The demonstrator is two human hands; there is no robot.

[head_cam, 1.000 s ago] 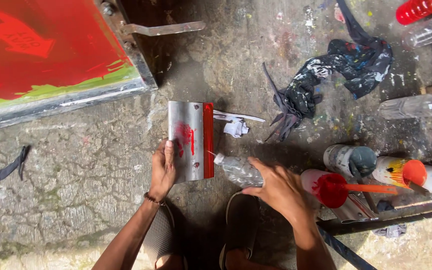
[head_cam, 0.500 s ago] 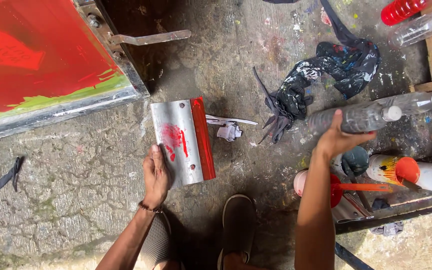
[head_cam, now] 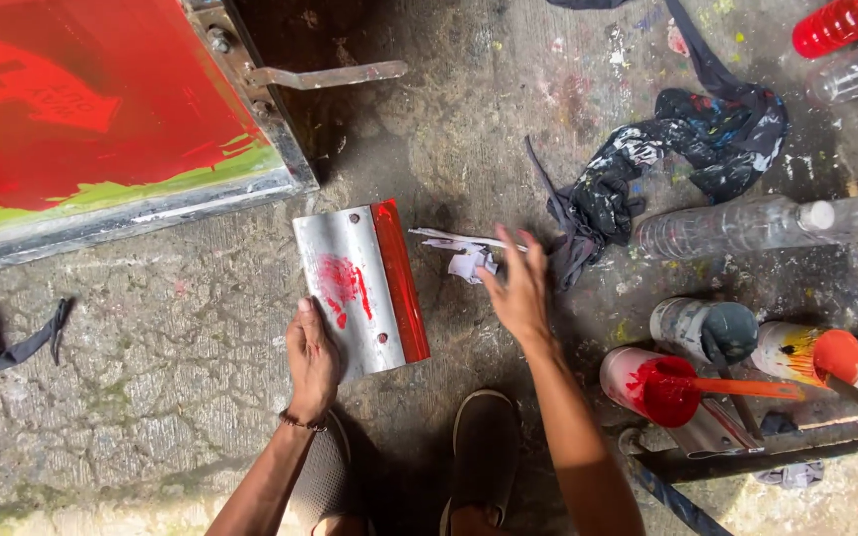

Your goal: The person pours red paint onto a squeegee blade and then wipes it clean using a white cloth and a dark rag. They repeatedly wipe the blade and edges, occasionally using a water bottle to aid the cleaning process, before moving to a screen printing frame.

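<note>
A metal squeegee (head_cam: 355, 288) with a red rubber blade along its right edge lies on the concrete floor, smeared with red ink. My left hand (head_cam: 312, 359) grips its lower left corner. My right hand (head_cam: 520, 288) hovers with fingers spread beside a crumpled white scrap (head_cam: 471, 263) and a thin white stick (head_cam: 464, 238), holding nothing. A clear plastic bottle (head_cam: 737, 226) lies on its side to the right of that hand.
A framed screen covered in red and green ink (head_cam: 101, 119) fills the upper left. An ink-stained dark rag (head_cam: 667, 149) lies at upper right. Paint cans, one with red ink and a spatula (head_cam: 662, 387), stand at right. My shoe (head_cam: 484, 447) is at the bottom.
My right hand carried the clear bottle to the right, set it down on its side, let go and came back toward the white scrap. My left hand stayed on the squeegee.
</note>
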